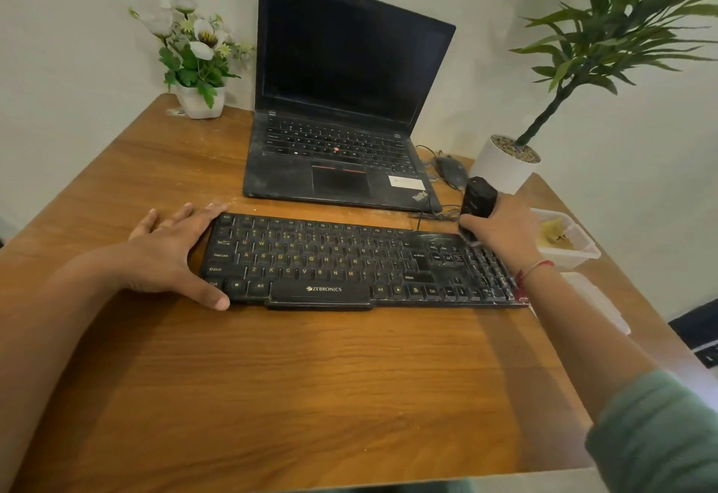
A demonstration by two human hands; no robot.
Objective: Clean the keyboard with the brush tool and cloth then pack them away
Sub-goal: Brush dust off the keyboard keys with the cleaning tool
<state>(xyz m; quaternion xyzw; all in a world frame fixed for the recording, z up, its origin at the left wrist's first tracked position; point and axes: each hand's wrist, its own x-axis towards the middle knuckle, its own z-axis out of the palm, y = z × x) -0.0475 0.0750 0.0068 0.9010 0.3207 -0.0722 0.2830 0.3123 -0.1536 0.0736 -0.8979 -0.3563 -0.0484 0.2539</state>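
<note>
The right hand was closed around a stubby black plastic brush tool, light and rigid, its tip down on the keys. The flat black keyboard lay beneath; the left hand, spread open, braced its end.

Wooden table carries a keyboard; behind it a laptop, mouse, two potted plants; right, a box.
</note>
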